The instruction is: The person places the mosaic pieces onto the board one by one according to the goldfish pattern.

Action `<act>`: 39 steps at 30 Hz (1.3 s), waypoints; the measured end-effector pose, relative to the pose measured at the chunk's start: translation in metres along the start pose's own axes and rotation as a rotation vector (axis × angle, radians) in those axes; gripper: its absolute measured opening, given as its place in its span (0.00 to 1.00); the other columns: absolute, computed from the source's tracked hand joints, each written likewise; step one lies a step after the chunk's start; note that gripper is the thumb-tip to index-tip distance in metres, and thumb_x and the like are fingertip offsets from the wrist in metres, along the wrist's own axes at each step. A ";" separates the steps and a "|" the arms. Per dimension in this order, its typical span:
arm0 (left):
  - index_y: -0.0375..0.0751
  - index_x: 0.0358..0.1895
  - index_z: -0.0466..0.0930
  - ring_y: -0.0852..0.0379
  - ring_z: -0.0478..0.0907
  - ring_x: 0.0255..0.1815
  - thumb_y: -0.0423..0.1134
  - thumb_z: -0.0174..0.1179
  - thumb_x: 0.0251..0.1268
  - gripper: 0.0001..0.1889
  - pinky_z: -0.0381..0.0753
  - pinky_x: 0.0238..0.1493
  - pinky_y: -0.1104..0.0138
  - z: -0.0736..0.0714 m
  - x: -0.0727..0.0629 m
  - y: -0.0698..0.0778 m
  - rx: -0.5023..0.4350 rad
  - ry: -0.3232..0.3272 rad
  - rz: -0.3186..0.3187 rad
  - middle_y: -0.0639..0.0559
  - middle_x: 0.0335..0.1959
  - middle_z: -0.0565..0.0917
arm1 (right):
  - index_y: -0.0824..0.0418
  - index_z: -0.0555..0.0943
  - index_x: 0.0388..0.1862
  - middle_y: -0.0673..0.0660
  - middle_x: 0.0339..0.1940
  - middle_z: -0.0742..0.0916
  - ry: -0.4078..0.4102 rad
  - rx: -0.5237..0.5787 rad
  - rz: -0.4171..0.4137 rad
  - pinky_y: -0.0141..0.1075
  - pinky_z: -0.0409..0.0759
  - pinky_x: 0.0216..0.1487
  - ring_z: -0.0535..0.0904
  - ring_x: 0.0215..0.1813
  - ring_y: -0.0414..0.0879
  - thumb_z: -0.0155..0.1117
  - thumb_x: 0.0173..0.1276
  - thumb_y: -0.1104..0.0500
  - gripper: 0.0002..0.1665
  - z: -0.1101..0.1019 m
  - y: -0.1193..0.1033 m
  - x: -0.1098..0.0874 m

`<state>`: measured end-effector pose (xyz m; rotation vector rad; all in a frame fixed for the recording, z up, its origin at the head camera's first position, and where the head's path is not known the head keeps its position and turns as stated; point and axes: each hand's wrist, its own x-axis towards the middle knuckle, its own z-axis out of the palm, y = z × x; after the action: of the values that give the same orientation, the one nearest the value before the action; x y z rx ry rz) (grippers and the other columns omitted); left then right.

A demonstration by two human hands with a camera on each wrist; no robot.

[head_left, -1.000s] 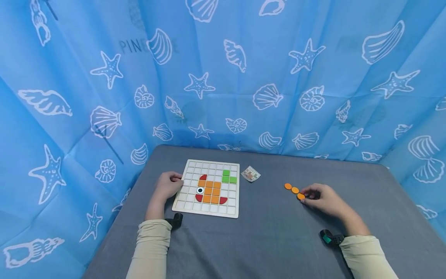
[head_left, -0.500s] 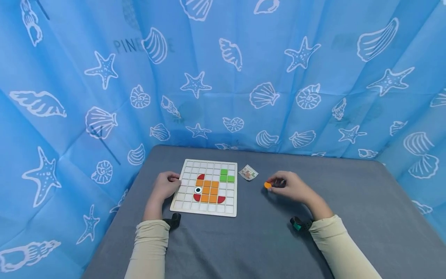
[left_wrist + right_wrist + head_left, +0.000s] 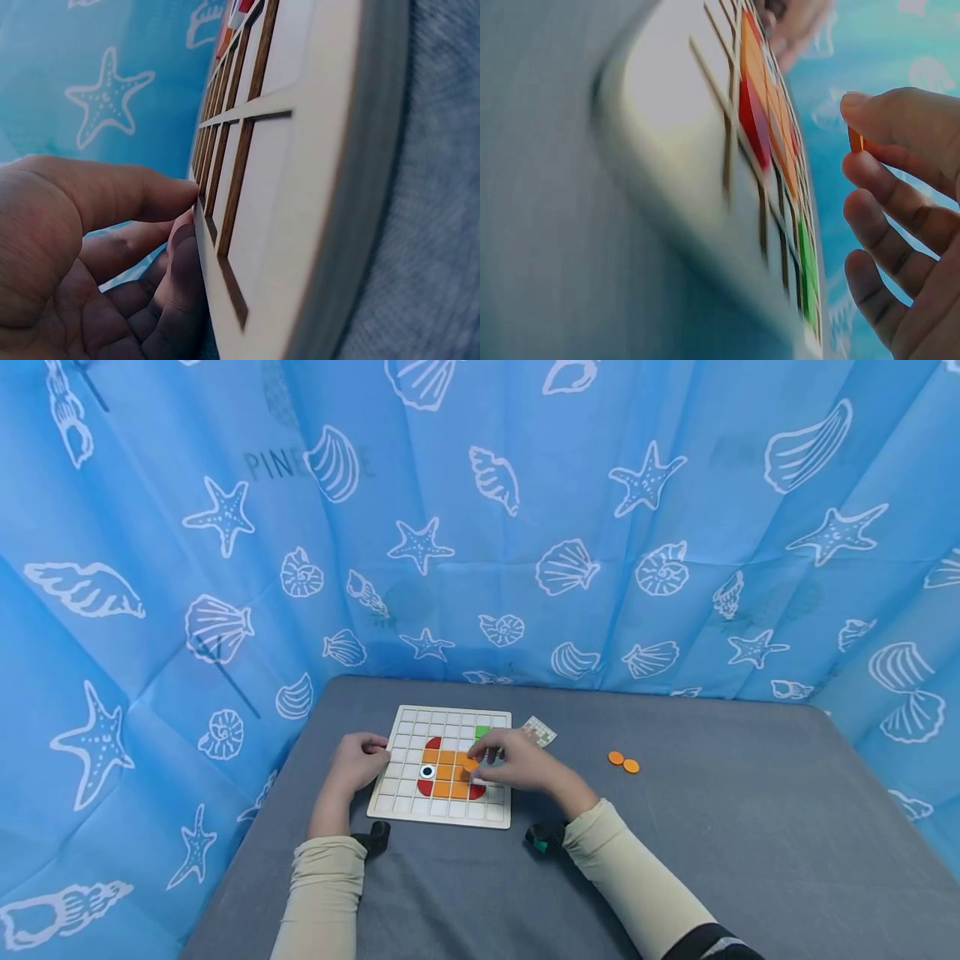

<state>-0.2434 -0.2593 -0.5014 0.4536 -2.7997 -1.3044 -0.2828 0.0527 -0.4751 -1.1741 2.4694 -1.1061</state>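
Note:
A wooden grid board (image 3: 439, 814) lies on the left part of the table, with orange squares (image 3: 442, 788), red quarter-round pieces (image 3: 425, 787) and a white eye piece (image 3: 427, 771) forming a figure in its cells. My left hand (image 3: 358, 763) holds the board's left edge, its fingertips (image 3: 180, 193) right at the rim. Between thumb and fingers my right hand (image 3: 525, 762) pinches an orange disc (image 3: 856, 139) above the figure's right side. The other right fingers stay loosely bent. Part of the green squares (image 3: 482, 732) is hidden behind this hand.
Two more orange discs (image 3: 623, 762) lie on the grey tabletop (image 3: 720, 810) to the right. A small patterned card (image 3: 542, 732) sits just beyond the right hand, partly covered by it. A blue shell-print curtain (image 3: 480, 577) hangs along the table's far side.
My right hand has picked an orange disc from the row of three and carried it left, over the board. The left hand stays at the board's edge.

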 end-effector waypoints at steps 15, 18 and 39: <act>0.36 0.56 0.87 0.49 0.80 0.44 0.35 0.59 0.68 0.17 0.77 0.48 0.58 -0.003 0.001 -0.002 -0.005 -0.012 0.021 0.44 0.44 0.86 | 0.56 0.90 0.51 0.50 0.46 0.89 -0.096 0.029 0.023 0.31 0.82 0.45 0.83 0.40 0.35 0.74 0.71 0.57 0.12 0.051 -0.036 0.054; 0.35 0.56 0.87 0.49 0.81 0.44 0.35 0.59 0.68 0.17 0.77 0.48 0.59 -0.004 0.001 -0.003 -0.012 -0.016 0.029 0.43 0.44 0.86 | 0.57 0.91 0.51 0.50 0.44 0.89 -0.115 0.007 0.022 0.29 0.81 0.44 0.81 0.38 0.34 0.75 0.71 0.57 0.12 0.058 -0.040 0.059; 0.35 0.57 0.87 0.49 0.81 0.45 0.34 0.58 0.69 0.17 0.77 0.46 0.60 -0.004 0.002 0.000 -0.021 -0.043 0.011 0.43 0.45 0.86 | 0.57 0.91 0.48 0.51 0.38 0.87 -0.156 -0.073 0.019 0.30 0.77 0.40 0.78 0.36 0.37 0.77 0.69 0.57 0.10 0.071 -0.043 0.072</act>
<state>-0.2443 -0.2633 -0.4990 0.4136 -2.8158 -1.3564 -0.2729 -0.0564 -0.4853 -1.2048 2.4146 -0.8893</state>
